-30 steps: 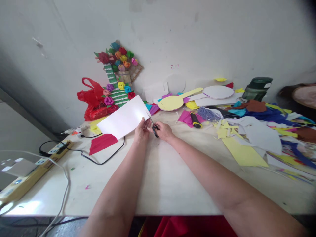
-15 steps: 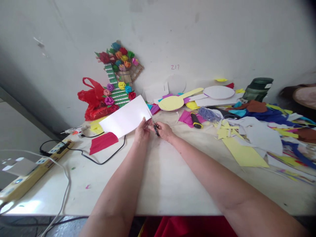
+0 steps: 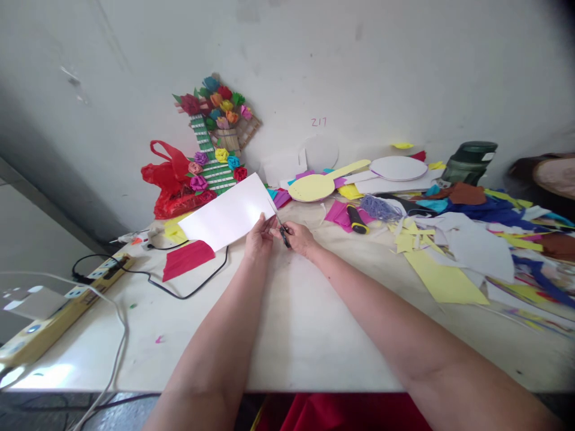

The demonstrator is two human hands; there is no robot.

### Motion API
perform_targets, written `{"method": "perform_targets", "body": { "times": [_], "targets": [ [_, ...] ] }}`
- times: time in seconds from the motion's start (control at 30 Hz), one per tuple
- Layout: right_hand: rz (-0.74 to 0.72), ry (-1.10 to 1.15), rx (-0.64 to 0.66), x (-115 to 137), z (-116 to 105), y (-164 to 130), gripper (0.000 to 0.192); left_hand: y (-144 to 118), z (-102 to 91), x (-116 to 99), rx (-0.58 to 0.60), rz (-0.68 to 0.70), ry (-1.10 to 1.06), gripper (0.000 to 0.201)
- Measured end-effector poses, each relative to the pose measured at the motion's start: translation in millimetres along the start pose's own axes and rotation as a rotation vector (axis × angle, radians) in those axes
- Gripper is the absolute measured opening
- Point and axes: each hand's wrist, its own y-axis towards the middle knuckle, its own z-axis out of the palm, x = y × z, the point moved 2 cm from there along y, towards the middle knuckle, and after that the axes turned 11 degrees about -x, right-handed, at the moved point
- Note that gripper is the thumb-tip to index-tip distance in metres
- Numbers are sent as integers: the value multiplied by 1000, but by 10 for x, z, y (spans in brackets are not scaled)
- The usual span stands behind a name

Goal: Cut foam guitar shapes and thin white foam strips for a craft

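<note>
Pinching the white sheet in your left hand, your right hand grips scissors at its edge.

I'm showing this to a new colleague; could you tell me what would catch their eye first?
Mid-table, the left hand holds a white sheet while the right hand works scissors at its edge. Behind, paper flowers lean on the wall; coloured scraps litter the right.

Scuffed white wall — pale worktable below.
</note>
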Motion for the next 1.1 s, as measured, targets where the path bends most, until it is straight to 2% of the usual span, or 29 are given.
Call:
{"method": "perform_targets", "body": {
  "times": [0.43,0.57,1.1],
  "targets": [
    [-30,6,-16,6,-1,8,27,33,-19,-7,20,19,-11,6],
    [-31,-14,-17,11,-2,1,26,28,-18,-12,-6,17,2,4],
    [-69,-26,-29,14,13,-13,31,53,-16,6,10,17,-26,5]
  ]
}}
